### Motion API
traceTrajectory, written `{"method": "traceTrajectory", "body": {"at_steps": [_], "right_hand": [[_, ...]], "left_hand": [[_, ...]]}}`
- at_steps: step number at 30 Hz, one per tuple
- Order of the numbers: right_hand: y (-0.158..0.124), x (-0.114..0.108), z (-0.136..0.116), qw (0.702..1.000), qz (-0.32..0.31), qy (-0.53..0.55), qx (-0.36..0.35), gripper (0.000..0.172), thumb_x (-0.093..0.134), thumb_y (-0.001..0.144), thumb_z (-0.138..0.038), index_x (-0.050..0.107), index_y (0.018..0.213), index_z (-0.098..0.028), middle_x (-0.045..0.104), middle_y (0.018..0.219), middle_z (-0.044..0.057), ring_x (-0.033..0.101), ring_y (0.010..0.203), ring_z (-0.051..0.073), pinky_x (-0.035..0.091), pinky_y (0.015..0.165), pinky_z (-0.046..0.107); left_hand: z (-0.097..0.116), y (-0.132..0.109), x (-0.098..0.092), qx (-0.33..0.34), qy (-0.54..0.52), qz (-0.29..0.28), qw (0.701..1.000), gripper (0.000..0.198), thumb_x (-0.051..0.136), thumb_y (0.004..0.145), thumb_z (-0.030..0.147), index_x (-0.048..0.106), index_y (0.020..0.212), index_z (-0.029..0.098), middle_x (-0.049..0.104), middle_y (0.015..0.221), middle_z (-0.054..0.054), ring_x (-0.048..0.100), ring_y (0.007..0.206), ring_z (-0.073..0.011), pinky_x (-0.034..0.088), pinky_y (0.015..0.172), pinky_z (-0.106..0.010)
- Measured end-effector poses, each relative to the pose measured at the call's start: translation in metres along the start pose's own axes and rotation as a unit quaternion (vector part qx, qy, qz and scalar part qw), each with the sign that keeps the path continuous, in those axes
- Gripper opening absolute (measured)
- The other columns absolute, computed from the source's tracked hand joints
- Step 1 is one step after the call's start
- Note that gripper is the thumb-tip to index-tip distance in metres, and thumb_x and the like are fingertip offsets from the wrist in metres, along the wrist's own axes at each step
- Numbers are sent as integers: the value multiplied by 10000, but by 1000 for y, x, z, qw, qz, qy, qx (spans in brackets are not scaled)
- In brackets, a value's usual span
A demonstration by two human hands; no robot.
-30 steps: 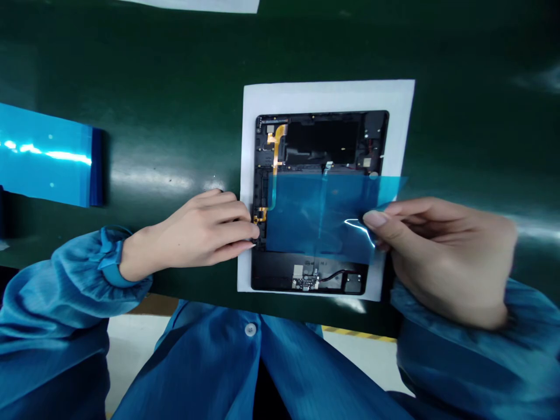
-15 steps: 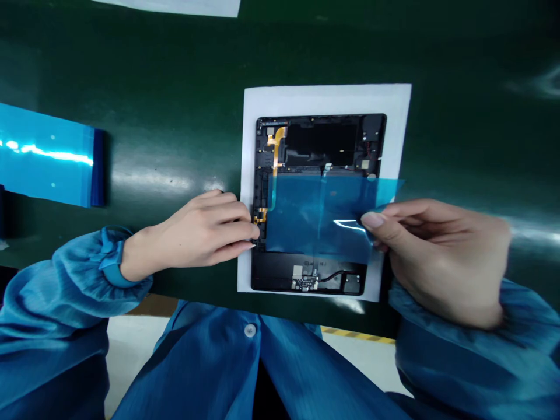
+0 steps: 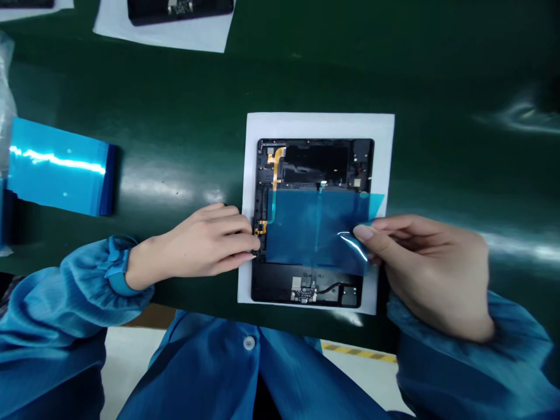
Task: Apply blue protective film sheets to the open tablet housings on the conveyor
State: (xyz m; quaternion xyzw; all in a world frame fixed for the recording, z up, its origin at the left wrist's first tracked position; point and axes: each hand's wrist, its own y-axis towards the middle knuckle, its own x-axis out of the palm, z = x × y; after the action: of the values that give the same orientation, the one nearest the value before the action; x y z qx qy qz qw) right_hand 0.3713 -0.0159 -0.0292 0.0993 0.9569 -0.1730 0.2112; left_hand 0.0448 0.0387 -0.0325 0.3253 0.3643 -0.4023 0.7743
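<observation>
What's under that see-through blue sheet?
Under the blue sheet is the open black device; a thin pale strip shows faintly through. The right hand covers part of the sheet's edge, hiding what's beneath.

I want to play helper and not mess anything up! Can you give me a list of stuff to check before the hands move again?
1. Right hand has a grip on the blue film: ok, pinched near its right side.
2. Left hand is at the left edge of the open device: ok.
3. Device lies on the white sheet: ok.
4. Film is flat all over: not ok, it bends up by the pinch.
5. Film stays inside the device's right edge: not ok, a corner pokes out past it.
6. Film is stuck down underneath: cannot tell.
</observation>
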Motion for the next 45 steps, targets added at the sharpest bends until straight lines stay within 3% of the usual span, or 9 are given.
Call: {"method": "traceTrajectory", "body": {"at_steps": [40, 45], "right_hand": [[4, 0, -1, 1000, -22, -1, -21, 218, 941, 740, -434, 844, 821, -256, 764, 682, 5, 666, 555, 105, 562, 535, 187], [4, 1, -5, 999, -27, -5, -29, 211, 942, 739, -405, 835, 820, -242, 743, 654, -4, 607, 495, 93, 539, 492, 195]], "left_hand": [[1, 0, -1, -3, 1, -1, 1000, 144, 584, 1086, 264, 711, 1073, 199, 762, 996, -20, 656, 869, -163, 484, 755, -317], [2, -1, -1, -8, 0, -6, 1000, 157, 577, 1087, 278, 713, 1093, 198, 775, 1019, -25, 680, 901, -165, 511, 779, -318]]}}
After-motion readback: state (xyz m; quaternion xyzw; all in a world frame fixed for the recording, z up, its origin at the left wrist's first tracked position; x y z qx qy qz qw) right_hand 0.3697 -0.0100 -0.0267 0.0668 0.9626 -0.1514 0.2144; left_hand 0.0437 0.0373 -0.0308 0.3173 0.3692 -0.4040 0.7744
